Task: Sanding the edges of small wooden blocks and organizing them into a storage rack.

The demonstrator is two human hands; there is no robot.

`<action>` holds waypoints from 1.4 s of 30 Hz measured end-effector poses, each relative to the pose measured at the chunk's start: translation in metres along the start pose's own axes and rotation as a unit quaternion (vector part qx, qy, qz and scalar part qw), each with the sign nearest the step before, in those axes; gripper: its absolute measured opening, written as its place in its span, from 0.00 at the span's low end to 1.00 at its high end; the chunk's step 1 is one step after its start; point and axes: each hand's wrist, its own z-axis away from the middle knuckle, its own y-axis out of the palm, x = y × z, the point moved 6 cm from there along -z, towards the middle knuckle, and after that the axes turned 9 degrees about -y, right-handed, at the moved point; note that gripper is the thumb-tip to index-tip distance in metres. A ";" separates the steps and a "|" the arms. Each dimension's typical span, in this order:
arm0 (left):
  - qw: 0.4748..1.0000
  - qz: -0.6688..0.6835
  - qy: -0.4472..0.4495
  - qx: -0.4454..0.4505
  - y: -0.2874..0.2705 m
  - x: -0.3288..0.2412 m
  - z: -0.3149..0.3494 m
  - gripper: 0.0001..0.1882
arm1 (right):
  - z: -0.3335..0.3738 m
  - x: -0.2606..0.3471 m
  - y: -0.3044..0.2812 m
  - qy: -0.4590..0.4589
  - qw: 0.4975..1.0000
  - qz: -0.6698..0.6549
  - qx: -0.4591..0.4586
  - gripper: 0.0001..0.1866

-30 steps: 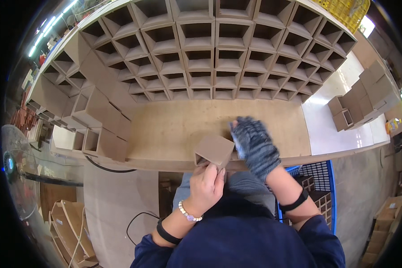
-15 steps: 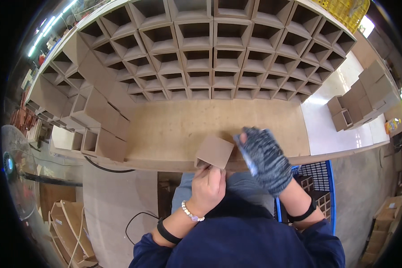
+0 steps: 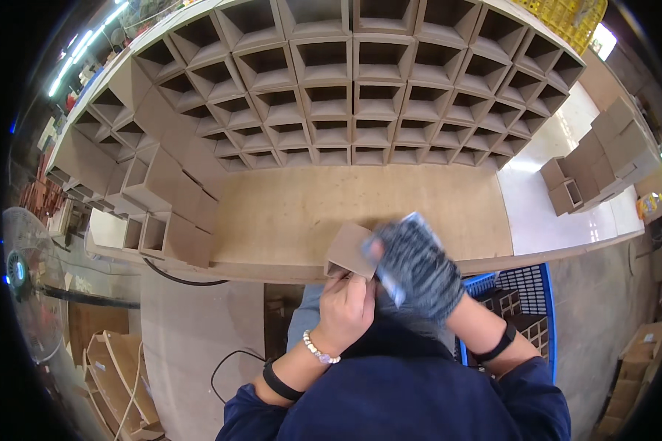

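Note:
My bare left hand (image 3: 347,305), with a beaded bracelet at the wrist, is closed round the near end of a small open-ended brown box (image 3: 348,248). The box is tilted at the table's front edge, above my lap. A grey knitted glove covers my right hand (image 3: 419,268), which is smeared by motion. It is closed on a flat pale blue-white piece (image 3: 391,285) whose ends show at both sides of the glove. What this piece is I cannot make out. It lies against or just beside the box's right side.
A wall of stacked open brown boxes (image 3: 327,99) spans the back of the wooden table (image 3: 294,209). More boxes stand at the left (image 3: 173,198) and right (image 3: 596,165). A blue crate (image 3: 550,323) with boxes sits low at my right. A fan (image 3: 29,279) stands far left.
My right hand has moved left with the pale piece, from beside the box to its right side. My left hand still holds the box in nearly the same place.

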 end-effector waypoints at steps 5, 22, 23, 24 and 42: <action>1.000 -0.003 0.006 -0.018 -0.004 0.000 0.002 0.19 | 0.006 -0.028 0.011 0.052 0.994 0.069 -0.072 0.19; 0.806 0.490 -0.329 -0.053 -0.011 0.039 0.008 0.13 | 0.019 -0.074 0.024 0.121 0.988 0.023 -0.091 0.30; 0.767 0.522 -0.369 -0.058 -0.011 0.053 0.008 0.14 | 0.020 -0.074 0.020 0.114 0.986 0.012 -0.120 0.30; 0.725 0.553 -0.406 -0.062 -0.012 0.064 0.010 0.16 | 0.021 -0.073 0.015 0.113 0.985 0.007 -0.131 0.29; 0.798 0.533 -0.281 0.006 -0.027 0.022 0.004 0.12 | 0.029 -0.060 -0.021 0.118 0.972 -0.015 -0.201 0.37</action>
